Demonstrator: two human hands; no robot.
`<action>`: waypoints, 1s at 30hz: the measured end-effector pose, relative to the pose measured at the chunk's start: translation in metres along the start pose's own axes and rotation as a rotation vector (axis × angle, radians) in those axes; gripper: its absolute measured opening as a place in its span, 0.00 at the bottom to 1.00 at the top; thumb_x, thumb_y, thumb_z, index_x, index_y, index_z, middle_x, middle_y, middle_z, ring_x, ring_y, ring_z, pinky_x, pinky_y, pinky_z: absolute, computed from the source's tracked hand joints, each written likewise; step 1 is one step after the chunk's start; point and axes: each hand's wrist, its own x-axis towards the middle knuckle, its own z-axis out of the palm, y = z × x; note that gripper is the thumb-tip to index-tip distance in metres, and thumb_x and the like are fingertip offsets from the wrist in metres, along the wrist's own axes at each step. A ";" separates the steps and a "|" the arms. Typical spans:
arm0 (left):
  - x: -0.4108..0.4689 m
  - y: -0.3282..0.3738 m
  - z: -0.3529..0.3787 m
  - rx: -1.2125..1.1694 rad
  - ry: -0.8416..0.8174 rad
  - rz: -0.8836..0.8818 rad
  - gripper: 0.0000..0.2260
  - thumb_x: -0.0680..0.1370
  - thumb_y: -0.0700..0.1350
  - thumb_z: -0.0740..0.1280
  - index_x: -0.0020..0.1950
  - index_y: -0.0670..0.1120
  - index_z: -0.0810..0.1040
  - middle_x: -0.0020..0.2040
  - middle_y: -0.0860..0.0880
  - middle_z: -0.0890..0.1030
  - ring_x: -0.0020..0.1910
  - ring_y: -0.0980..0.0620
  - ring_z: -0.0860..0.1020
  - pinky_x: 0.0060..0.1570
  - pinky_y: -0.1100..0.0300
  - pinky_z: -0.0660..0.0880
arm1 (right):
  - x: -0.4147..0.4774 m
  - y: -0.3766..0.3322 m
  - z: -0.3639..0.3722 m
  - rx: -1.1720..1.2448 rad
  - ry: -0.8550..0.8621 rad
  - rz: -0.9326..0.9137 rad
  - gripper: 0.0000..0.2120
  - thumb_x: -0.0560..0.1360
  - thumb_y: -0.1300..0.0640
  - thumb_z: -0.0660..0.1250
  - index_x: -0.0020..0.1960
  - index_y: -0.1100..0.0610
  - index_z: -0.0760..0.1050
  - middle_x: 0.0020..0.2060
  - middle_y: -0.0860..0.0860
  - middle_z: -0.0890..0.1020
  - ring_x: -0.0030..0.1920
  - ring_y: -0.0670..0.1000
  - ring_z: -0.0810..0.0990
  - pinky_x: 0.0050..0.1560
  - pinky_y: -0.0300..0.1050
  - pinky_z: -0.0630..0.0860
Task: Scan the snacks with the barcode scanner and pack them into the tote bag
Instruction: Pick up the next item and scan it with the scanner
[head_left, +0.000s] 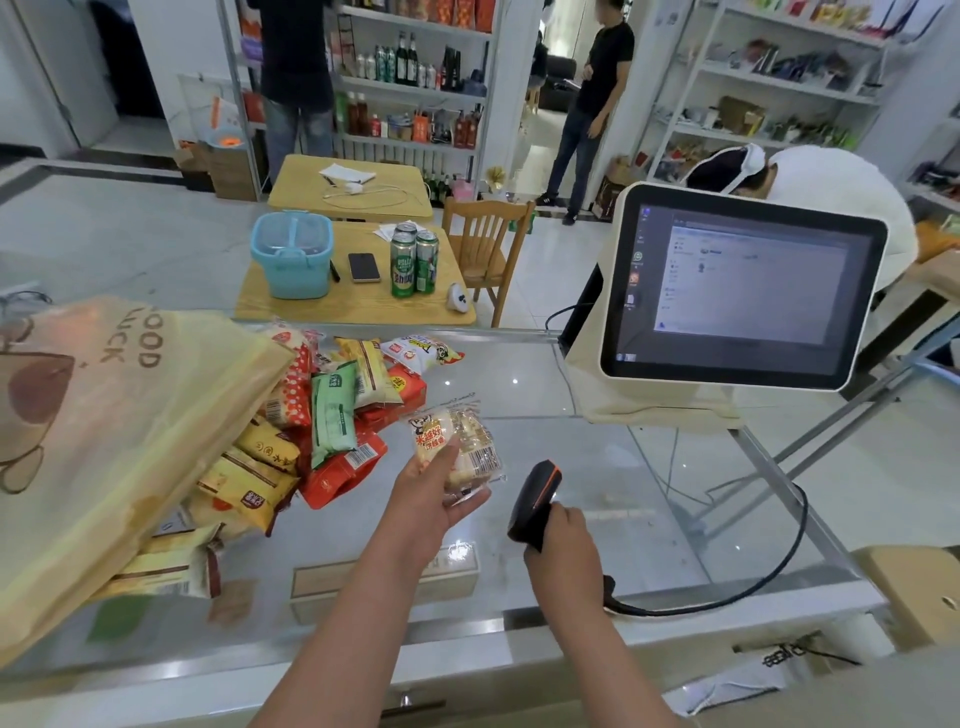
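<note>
My left hand (434, 493) holds a clear-wrapped rice cracker snack (457, 441) above the glass counter, its barcode side turned to the right. My right hand (558, 535) grips a black barcode scanner (535, 496) with an orange trim, its head pointing up-left at the packet from a short gap away. A yellow tote bag (104, 441) lies on its side at the left, its mouth facing right. A pile of several snack packets (332, 415) sits beside and partly under the bag's edge.
A white touchscreen register (737, 291) stands at the right on the glass counter (597, 467). The scanner's black cable (753, 582) loops across the counter's right side. A cardboard box (914, 592) sits at the far right. Beyond are wooden tables, shelves and people.
</note>
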 end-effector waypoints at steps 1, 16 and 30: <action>0.000 0.000 -0.001 -0.007 -0.007 -0.006 0.14 0.79 0.44 0.67 0.64 0.44 0.74 0.54 0.41 0.82 0.47 0.45 0.83 0.42 0.53 0.83 | 0.000 0.000 -0.003 0.049 -0.008 0.017 0.14 0.74 0.63 0.65 0.58 0.57 0.70 0.54 0.53 0.73 0.48 0.52 0.76 0.43 0.39 0.71; 0.018 -0.020 -0.011 0.101 -0.105 -0.040 0.26 0.72 0.24 0.66 0.66 0.43 0.70 0.61 0.41 0.79 0.58 0.44 0.78 0.54 0.55 0.78 | -0.039 -0.027 -0.077 0.518 -0.011 0.188 0.04 0.67 0.62 0.67 0.38 0.59 0.72 0.31 0.52 0.75 0.34 0.52 0.76 0.31 0.40 0.70; 0.026 -0.022 -0.001 0.112 -0.069 -0.085 0.30 0.71 0.25 0.68 0.70 0.45 0.68 0.63 0.42 0.77 0.58 0.44 0.78 0.42 0.60 0.80 | -0.040 -0.036 -0.081 0.600 -0.036 0.238 0.05 0.68 0.63 0.68 0.41 0.54 0.75 0.31 0.53 0.79 0.33 0.49 0.78 0.37 0.45 0.77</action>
